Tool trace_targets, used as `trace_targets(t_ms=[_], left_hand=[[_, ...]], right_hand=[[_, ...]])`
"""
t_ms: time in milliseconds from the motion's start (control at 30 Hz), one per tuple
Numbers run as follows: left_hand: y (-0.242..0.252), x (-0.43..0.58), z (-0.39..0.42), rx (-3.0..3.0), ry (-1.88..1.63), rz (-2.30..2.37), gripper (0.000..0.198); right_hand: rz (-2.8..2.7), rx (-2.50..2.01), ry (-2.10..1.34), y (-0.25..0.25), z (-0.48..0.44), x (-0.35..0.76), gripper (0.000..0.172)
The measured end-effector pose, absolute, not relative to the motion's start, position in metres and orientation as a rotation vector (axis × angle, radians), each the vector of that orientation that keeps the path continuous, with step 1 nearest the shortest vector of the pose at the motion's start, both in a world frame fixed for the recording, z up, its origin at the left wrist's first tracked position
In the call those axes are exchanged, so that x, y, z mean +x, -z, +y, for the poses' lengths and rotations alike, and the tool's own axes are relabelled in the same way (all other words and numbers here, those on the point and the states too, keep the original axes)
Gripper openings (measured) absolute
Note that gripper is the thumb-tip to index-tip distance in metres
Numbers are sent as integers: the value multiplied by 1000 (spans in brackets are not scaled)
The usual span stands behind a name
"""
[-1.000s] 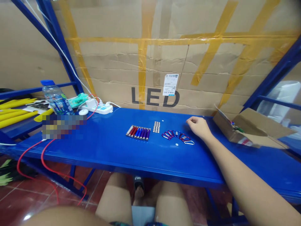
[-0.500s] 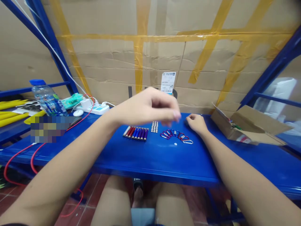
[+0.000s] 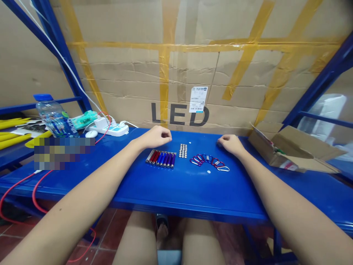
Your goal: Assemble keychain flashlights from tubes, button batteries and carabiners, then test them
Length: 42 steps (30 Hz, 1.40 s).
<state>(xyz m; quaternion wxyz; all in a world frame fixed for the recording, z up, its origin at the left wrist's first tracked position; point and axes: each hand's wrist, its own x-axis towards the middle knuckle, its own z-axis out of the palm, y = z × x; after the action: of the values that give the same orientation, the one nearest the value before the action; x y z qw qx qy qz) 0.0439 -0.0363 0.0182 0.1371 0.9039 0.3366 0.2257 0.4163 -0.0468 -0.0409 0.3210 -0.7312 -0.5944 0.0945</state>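
My left hand (image 3: 157, 137) rests on the blue table with its fingers curled in, and nothing shows in it. Just in front of it lies a row of small metal tubes like mini flashlights (image 3: 160, 159), silver, red, blue and purple. To the right of the tubes, small silver button cells (image 3: 182, 150) stand in neat rows. Coloured carabiners (image 3: 207, 158) form an arc farther right. My right hand (image 3: 231, 144) lies beyond the arc, fingers closed; a dark patch shows under its fingertips, either an object or shadow, I cannot tell.
An open cardboard box (image 3: 286, 147) stands on the right. At left are a water bottle (image 3: 56, 117), a power strip (image 3: 114, 129), a white mouse-like object (image 3: 91, 134) and red cables (image 3: 35, 191). Large taped cardboard (image 3: 124, 81) closes off the back of the table (image 3: 182, 191).
My left hand has come down from above the middle of the table to rest behind the tubes on the left. My right hand has stayed in place.
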Motion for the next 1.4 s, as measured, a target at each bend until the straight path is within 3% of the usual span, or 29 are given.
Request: trace_targets(t_ms=[233, 467, 833, 1400], left_hand=[[-16, 55, -46, 2670, -465, 911, 19], [-15, 63, -50, 2685, -386, 854, 17], [-11, 67, -50, 2640, -361, 815, 15], [-11, 69, -54, 2640, -345, 796, 11]], right_hand=[[-1703, -1465, -45, -1, -89, 376, 25], [-2451, -886, 55, -4, -146, 283, 29], [-2656, -908, 339, 18, -150, 260, 34], [-2721, -903, -35, 4, -157, 262, 24]])
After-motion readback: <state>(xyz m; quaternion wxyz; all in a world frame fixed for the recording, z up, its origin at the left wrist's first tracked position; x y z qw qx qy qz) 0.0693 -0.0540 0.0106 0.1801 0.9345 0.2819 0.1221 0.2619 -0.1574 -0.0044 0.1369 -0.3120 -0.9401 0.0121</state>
